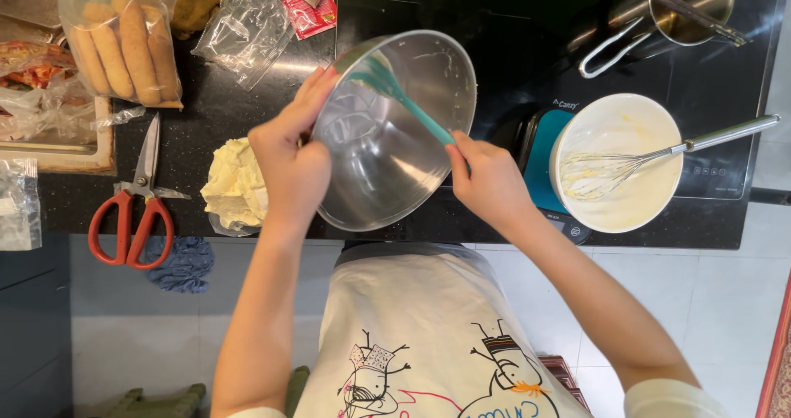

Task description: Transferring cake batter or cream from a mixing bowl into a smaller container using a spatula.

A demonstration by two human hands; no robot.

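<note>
My left hand (290,158) grips the rim of a steel mixing bowl (387,166), holding it tilted above the dark counter. My right hand (488,179) holds the handle of a teal spatula (405,100), whose blade rests against the bowl's upper inner wall. The bowl's inside looks nearly bare, with thin smears. To the right, a white bowl (651,195) of pale batter sits on a teal scale (540,158), a metal whisk (659,156) resting in it.
A soft pale yellow mass (235,183) lies left of the steel bowl. Red-handled scissors (136,208), a bag of finger biscuits (128,43), empty plastic wrappers (247,26) and a wooden board (58,158) fill the left. A steel pot (688,2) stands on the black cooktop.
</note>
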